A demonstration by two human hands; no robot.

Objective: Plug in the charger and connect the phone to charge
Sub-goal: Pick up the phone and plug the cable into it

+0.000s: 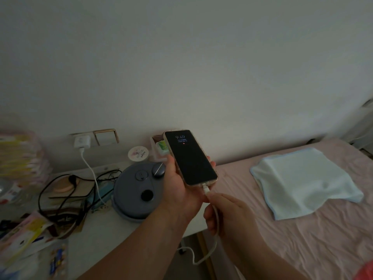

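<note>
A white charger point(82, 141) sits in the wall socket at the left. Its white cable point(91, 172) runs down over the table clutter and loops below the table edge up to my hands. My left hand point(177, 186) holds a phone point(190, 157) in a clear case, screen up, showing a clock on a dark display. My right hand point(226, 215) pinches the cable right behind its white plug point(205, 188), which sits in the phone's bottom port.
A round grey-blue appliance point(137, 190) stands on the white table point(105, 229) beside tangled black cords point(66, 190), packets and a small round jar point(138, 154). To the right lies a bed with a pink sheet point(302, 239) and a folded pale-blue towel point(302, 178).
</note>
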